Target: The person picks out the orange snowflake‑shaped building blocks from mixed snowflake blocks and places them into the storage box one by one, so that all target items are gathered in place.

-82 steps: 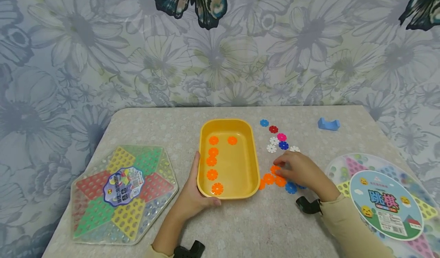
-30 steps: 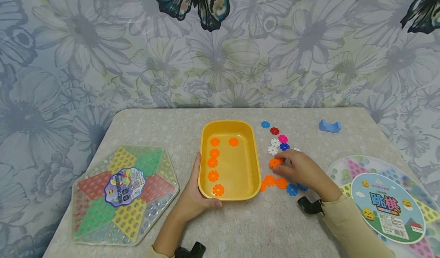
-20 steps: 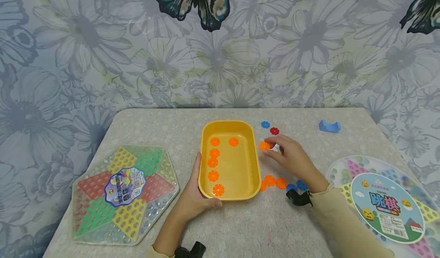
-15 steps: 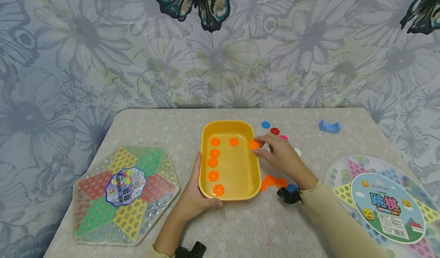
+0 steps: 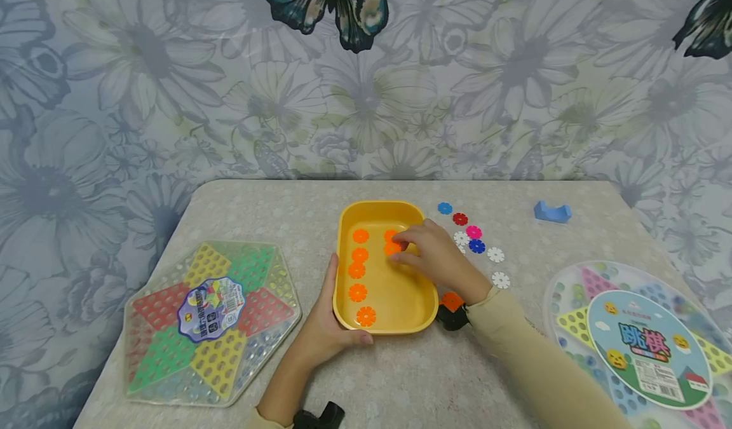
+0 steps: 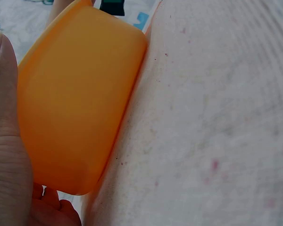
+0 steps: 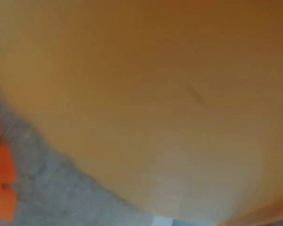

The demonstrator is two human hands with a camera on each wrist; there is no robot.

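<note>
A yellow plastic tray [image 5: 394, 305] stands mid-table, with a column of several orange flower-shaped discs [image 5: 358, 292] along its left side. My left hand [image 5: 320, 337] grips the tray's near left corner, thumb along the front and fingers on the left side; the left wrist view shows the tray's outer wall [image 6: 80, 103] beside the thumb [image 6: 4, 132]. Over the tray's right half, my right hand [image 5: 437, 257] pinches an orange flower disc [image 5: 391, 248], close to another orange disc [image 5: 390, 235] in the tray. Tray wall [image 7: 155, 94] fills most of the right wrist view.
Right of the tray lie blue [image 5: 445, 208], red [image 5: 460, 219], pink [image 5: 473, 232] and white flower discs [image 5: 495, 255]. One orange disc [image 5: 452, 300] shows by the right wrist strap. A blue holder [image 5: 552, 212] stands farther back. Game boards lie left [image 5: 229, 378] and right [image 5: 577, 289].
My right hand has picked an orange disc from the pile on the right, then carried it left over the rim into the tray area. The left hand keeps its grip on the tray.
</note>
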